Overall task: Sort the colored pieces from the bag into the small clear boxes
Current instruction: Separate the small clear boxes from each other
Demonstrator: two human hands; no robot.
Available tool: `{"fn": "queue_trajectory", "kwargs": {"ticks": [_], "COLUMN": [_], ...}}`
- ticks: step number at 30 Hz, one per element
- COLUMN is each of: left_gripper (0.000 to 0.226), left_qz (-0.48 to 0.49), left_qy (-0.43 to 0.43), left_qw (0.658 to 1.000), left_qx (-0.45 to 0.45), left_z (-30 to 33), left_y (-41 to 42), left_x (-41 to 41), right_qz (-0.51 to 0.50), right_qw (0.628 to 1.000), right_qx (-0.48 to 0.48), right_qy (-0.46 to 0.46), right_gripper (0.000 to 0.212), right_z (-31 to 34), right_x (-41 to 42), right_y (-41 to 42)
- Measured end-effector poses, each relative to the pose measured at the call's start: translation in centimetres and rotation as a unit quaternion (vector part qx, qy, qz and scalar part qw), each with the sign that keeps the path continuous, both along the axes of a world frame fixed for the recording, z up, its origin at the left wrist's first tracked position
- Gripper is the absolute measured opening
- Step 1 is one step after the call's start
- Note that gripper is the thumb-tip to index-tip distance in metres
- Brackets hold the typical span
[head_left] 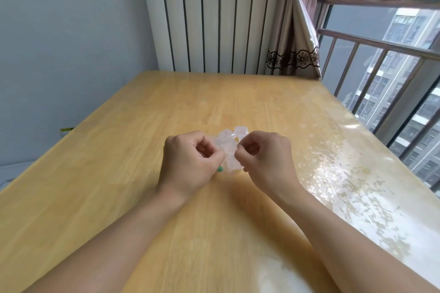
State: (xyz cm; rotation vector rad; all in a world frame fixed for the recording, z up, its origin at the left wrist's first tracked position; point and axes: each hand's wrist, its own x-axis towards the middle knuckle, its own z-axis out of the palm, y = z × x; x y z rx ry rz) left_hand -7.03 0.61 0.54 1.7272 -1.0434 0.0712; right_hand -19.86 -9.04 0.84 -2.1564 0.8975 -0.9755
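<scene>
wooden table (142,150) | left hand (188,164), right hand (266,159) pinch one clear bag (228,150) | one green piece (220,169)

Wooden table (119,173), glossy surface. White radiator (214,14) behind it. Curtain (295,50) and window railing (381,47) at right.

No text, label, brand name, number or sign can be read anywhere in the view. A small yellow strip (67,129) is seen at the left edge of the light wooden desk (147,112), but any marks on it are too small and blurred to be made out.
</scene>
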Motion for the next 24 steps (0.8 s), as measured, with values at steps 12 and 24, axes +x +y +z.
{"fn": "queue_trajectory", "kwargs": {"ticks": [12,24], "left_gripper": [0.018,0.115], "left_qz": [0.004,-0.165], "left_qy": [-0.106,-0.168], "left_qw": [0.993,0.959], "left_qx": [-0.051,0.161], "left_z": [0.3,0.4], "left_y": [0.2,0.7], "left_x": [0.4,3.6], "right_qz": [0.052,0.117], "right_qw": [0.99,0.946], "right_qx": [0.133,0.285], "right_qy": [-0.017,-0.104], "right_gripper": [0.022,0.014], "right_z": [0.5,0.4], "right_x": [0.5,0.4], "right_y": [1.0,-0.3]}}
